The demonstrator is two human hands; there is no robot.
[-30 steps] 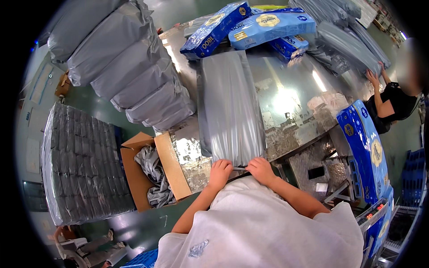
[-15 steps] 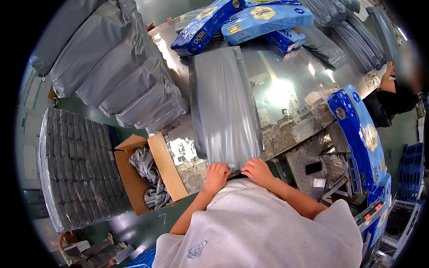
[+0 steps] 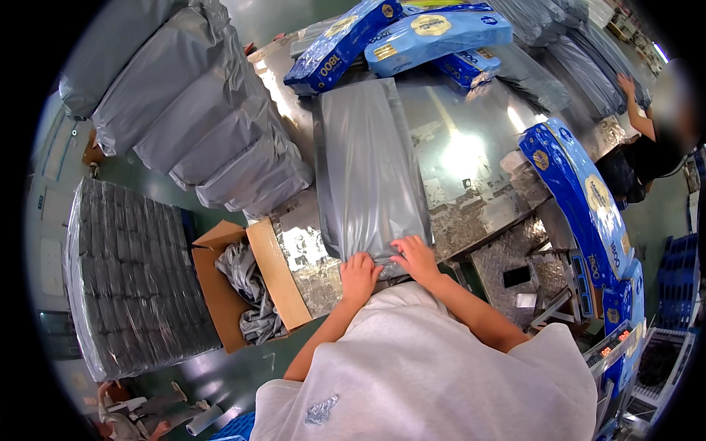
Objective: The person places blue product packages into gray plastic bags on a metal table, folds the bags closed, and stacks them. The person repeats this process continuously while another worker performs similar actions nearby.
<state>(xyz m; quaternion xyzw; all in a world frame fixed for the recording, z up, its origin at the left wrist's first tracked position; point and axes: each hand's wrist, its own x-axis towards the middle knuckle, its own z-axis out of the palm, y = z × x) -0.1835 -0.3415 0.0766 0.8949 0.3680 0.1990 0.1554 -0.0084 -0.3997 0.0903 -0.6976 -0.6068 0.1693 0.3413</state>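
Observation:
A long grey plastic mailer bag [image 3: 369,165], filled and flat, lies lengthwise on the shiny metal table [image 3: 471,147]. My left hand [image 3: 358,273] and my right hand [image 3: 413,256] both pinch its near, open end at the table's front edge, fingers closed on the crumpled plastic. The bag's far end reaches toward several blue packs [image 3: 434,33] at the back of the table.
A stack of filled grey bags [image 3: 191,117] lies left of the table. An open cardboard box [image 3: 246,287] with empty grey bags stands beside a wrapped pallet [image 3: 129,279]. More blue packs [image 3: 585,202] lean at the right. Another person [image 3: 651,132] works at the far right.
The grey bag has slid closer toward me and both hands have drawn together on its near end. The view has tilted slightly.

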